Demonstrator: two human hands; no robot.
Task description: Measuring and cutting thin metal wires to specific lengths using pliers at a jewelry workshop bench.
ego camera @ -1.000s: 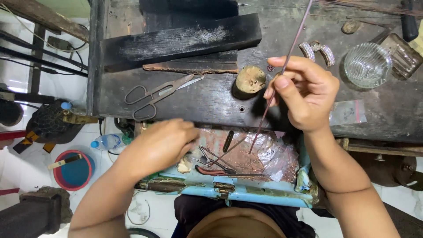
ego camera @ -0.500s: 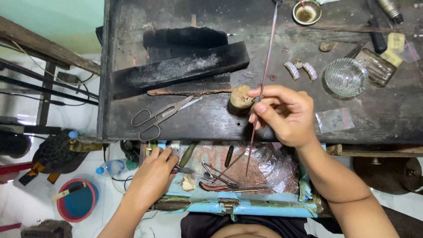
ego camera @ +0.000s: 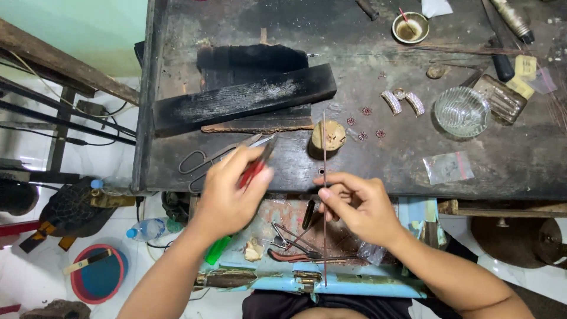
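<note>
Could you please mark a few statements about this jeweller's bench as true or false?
1. The right hand pinches a long thin metal rod. True.
2. The left hand holds a red-handled tool. True.
3. The scissors lie in the open drawer. False: they lie on the dark bench top, beside the left hand.
4. The clear glass dish sits at the bench's left end. False: it sits toward the right.
5. The small brass bowl stands near the bench's far edge. True.

Both hands (ego camera: 230, 192) (ego camera: 360, 204) raised, fingers pinched
</note>
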